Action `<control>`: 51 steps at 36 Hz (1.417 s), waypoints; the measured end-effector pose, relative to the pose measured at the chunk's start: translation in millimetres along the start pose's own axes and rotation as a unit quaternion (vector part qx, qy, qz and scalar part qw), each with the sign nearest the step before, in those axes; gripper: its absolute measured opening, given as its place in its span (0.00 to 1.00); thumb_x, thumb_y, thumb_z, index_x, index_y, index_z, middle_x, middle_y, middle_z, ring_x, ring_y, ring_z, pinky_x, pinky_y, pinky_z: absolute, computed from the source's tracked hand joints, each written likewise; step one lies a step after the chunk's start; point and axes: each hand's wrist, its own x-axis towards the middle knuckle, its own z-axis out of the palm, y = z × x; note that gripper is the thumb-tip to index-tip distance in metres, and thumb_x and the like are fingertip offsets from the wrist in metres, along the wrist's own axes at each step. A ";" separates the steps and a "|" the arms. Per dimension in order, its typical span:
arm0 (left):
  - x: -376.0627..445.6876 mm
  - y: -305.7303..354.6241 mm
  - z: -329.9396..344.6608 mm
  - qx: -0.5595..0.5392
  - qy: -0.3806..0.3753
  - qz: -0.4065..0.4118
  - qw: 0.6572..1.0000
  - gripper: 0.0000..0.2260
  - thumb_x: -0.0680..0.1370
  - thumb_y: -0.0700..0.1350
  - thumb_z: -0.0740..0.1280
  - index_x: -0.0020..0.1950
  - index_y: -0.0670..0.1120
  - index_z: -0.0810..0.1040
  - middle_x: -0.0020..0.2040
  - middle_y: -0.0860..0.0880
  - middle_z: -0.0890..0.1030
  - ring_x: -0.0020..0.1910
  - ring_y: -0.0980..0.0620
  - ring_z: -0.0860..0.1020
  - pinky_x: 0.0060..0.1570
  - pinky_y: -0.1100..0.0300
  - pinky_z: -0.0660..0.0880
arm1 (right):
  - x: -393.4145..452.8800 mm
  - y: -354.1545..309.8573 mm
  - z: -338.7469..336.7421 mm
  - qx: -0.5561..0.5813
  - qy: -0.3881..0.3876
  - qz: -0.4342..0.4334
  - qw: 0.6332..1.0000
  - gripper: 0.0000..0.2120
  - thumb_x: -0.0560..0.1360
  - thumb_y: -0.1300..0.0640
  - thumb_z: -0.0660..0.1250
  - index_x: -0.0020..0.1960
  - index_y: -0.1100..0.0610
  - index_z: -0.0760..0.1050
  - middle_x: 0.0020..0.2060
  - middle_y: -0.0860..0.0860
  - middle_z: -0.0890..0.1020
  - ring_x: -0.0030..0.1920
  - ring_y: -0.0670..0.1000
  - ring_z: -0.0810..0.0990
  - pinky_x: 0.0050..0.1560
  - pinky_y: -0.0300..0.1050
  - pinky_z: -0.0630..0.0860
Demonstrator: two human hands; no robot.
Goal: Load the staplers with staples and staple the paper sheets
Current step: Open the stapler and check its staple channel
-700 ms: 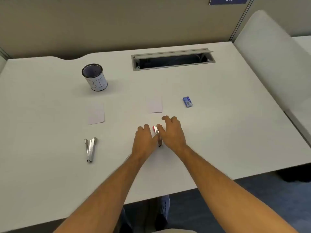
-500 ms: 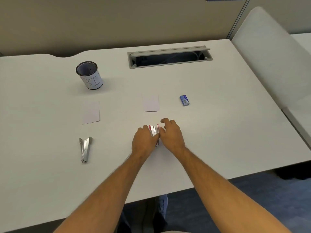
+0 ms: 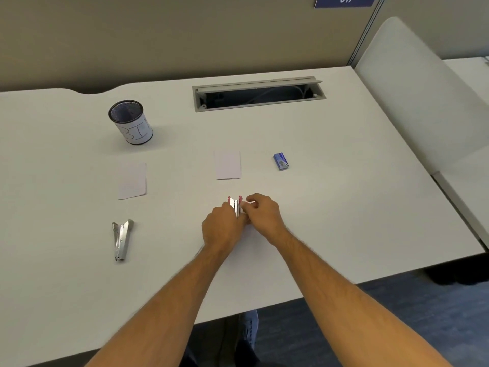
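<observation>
Hands meet near the middle of the white tabletop, where the left hand curls round the small red-tipped metal stapler and the right hand curls in against its right side, fingers bent as if pinching the stapler's top arm or something small at it; whether a staple strip sits between them is too small to tell; the stapler looks hinged open, two red tips standing apart at its far end. Risk lies chiefly in that tiny grip: if the right fingers slip, the sprung arm could snap shut on a fingertip, or a strip of staples could break and scatter; if the left hand loosens, the stapler could twist and the strip seat crooked in its channel, which would likely jam the first shot. The small blue cardboard staple box lies well apart, beyond and to the right, so any refill means a reach over the near white paper sheet, which a careless wrist could drag out of place. A second white paper sheet lies to the left, and nearer the person an all-silver metal stapler lies open on its side, untouched; it looks not yet loaded, though its channel cannot be read. The black mesh cup wrapped in a white label stands far left, clear of either arm's path, so I judge it no hazard.
</observation>
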 end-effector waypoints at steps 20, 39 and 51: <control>-4.0 -19.6 -32.6 -0.292 0.081 0.095 0.948 0.08 0.82 0.51 0.65 0.52 0.48 0.80 0.46 0.53 0.83 0.42 0.51 0.80 0.42 0.56 0.76 | -3.7 -24.4 -21.3 0.229 -0.114 0.006 0.967 0.09 0.78 0.59 0.72 0.54 0.63 0.82 0.45 0.59 0.87 0.46 0.58 0.88 0.42 0.49 0.85; 1.5 -20.4 -59.4 -0.396 -0.028 0.071 0.915 0.08 0.85 0.46 0.65 0.58 0.44 0.82 0.49 0.47 0.85 0.47 0.49 0.82 0.45 0.55 0.79 | -8.0 -39.3 -26.6 0.194 -0.137 -0.048 0.970 0.10 0.76 0.60 0.74 0.54 0.65 0.78 0.46 0.64 0.86 0.47 0.62 0.87 0.49 0.64 0.85; 7.0 -14.5 -62.4 -0.369 -0.027 0.091 0.925 0.08 0.85 0.46 0.64 0.60 0.47 0.80 0.51 0.49 0.84 0.49 0.53 0.83 0.46 0.67 0.75 | -4.6 -42.4 -22.5 0.132 -0.129 -0.073 0.980 0.07 0.77 0.63 0.70 0.53 0.65 0.79 0.44 0.62 0.86 0.46 0.59 0.87 0.48 0.61 0.85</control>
